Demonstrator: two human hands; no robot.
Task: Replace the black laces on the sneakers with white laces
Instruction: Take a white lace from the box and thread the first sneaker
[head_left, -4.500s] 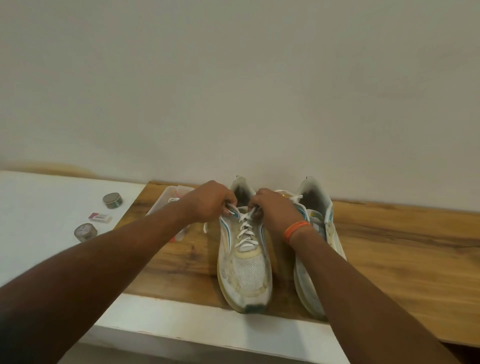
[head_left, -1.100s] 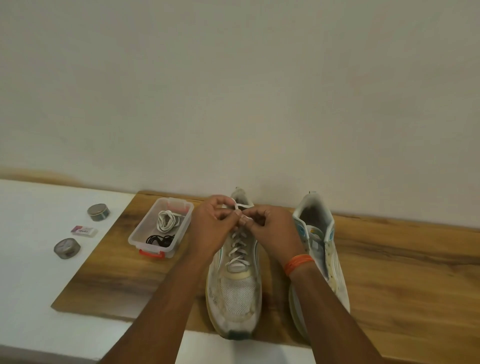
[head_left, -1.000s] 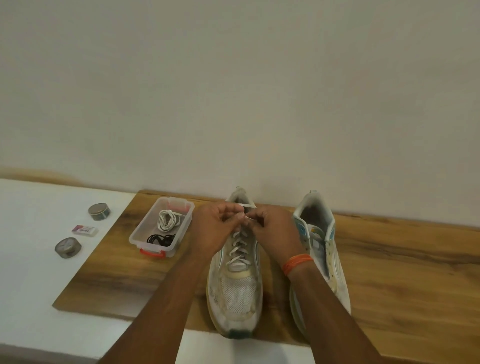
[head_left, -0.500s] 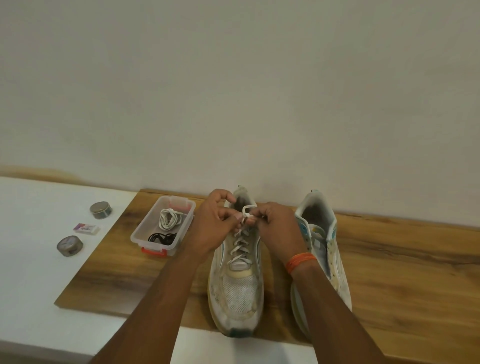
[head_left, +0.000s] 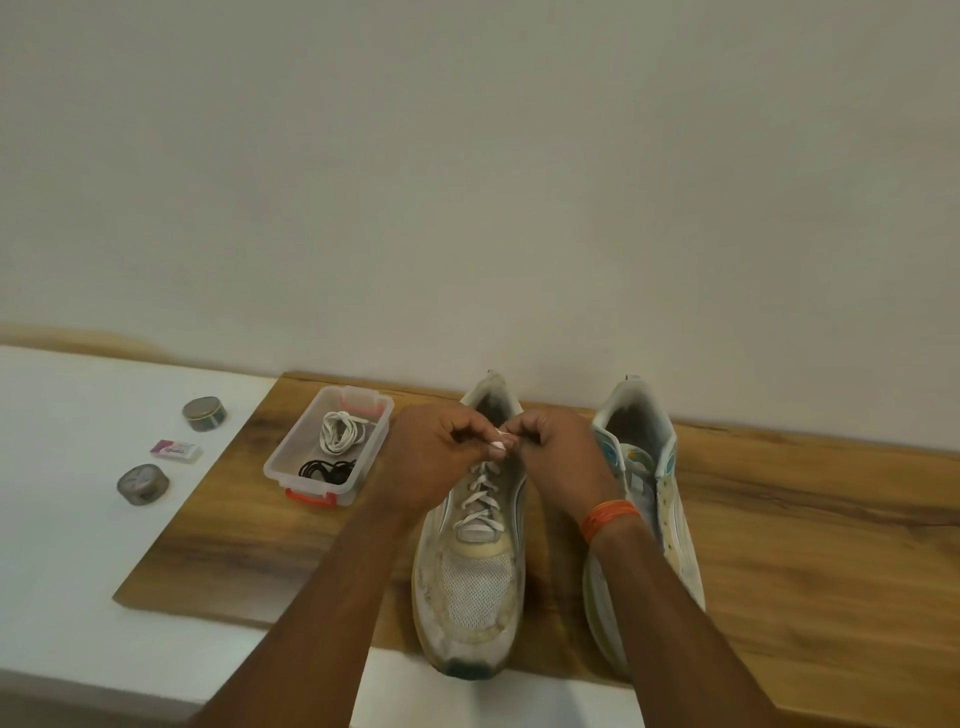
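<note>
Left hand (head_left: 441, 457) and right hand (head_left: 558, 457) meet over the left sneaker (head_left: 475, 545), fingers curled, each pinching an end of its white lace (head_left: 480, 499). Step in hand, by judgement: tying the knot. The right sneaker (head_left: 644, 499) appears unlaced. Next: take the spare white lace (head_left: 340, 437) from the plastic box (head_left: 291, 457), where a black lace (head_left: 327, 470) lies.

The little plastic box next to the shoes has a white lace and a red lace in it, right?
Not quite. The head view shows the plastic box beside the shoes holding a white lace and a black lace, not a red one. Only the box's clip is red.
</note>
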